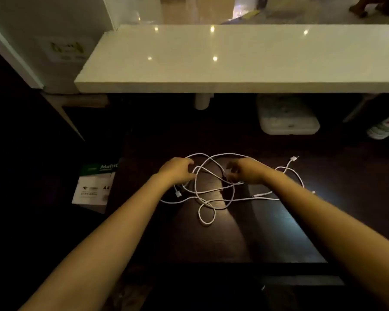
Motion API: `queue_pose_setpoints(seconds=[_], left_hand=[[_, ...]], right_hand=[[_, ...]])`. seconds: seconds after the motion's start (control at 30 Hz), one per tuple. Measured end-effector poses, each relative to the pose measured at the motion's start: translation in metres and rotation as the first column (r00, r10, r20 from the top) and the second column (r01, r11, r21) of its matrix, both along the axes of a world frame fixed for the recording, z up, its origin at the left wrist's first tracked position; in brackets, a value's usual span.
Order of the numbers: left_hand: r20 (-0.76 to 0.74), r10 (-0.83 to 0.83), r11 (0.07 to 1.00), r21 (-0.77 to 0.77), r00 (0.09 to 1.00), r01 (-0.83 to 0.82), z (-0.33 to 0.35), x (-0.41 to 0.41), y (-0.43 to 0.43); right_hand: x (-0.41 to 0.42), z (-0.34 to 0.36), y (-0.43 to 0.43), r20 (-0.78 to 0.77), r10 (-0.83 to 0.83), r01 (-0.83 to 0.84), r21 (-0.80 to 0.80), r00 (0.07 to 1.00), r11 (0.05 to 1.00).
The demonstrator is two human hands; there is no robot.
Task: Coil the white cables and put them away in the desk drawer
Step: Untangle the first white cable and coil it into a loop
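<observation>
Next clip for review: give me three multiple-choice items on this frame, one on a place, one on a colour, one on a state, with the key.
1. Where do the cables lie?
A. on the dark desk top
B. on the white counter
C. in an open drawer

2. What colour are the cables?
A. black
B. white
C. red

3. What state are the cables in?
A. neatly coiled
B. a loose tangle
C. tied in a bundle

Key:
1. A, since the loops spread over the dark surface below the counter.
2. B, since they show pale against the dark wood.
3. B, since strands cross every way between the left hand and right hand.
</observation>
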State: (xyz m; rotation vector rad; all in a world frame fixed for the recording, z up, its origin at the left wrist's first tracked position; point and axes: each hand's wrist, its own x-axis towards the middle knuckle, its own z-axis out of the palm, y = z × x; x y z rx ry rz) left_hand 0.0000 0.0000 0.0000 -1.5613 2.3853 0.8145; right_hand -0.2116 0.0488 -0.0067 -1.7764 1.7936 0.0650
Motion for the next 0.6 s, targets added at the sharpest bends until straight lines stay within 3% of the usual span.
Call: queue_pose_setpoints(seconds=[0.13,0.23,0.37,0.5,0.6], left_hand=[[0.048,0.008,0.997,-0.078,0.999,-0.004,-0.021,0.003,0.016],[-0.033,0.069,0.986,-0.153,0.997,-0.073,-0.030,0.006,0.020],[-0.130,0.074,0.921,-0.371,0.989,-0.118,-0.023,0.008,0.018],[-0.311,-0.074,0.873,-0.480,0.947,-0.089,0.006,0.007,0.009],[-0.484,-0.163,0.881,-0.464,0.860,-0.094,0.035,0.003,0.002]], right_hand=[[0.016,-0.027,0.016,0.035,-0.112,0.114,-0.053,0.993,0.992],[0.018,-0.040,0.018,0.086,-0.201,0.210,-0.109,0.976,0.972],[0.016,-0.038,0.014,0.076,-0.223,0.233,-0.149,0.972,0.961],[0.025,0.000,0.002,0.166,-0.067,0.133,-0.431,0.984,0.893],[0.039,0.042,-0.011,0.317,0.087,0.094,-0.514,0.944,0.853]])
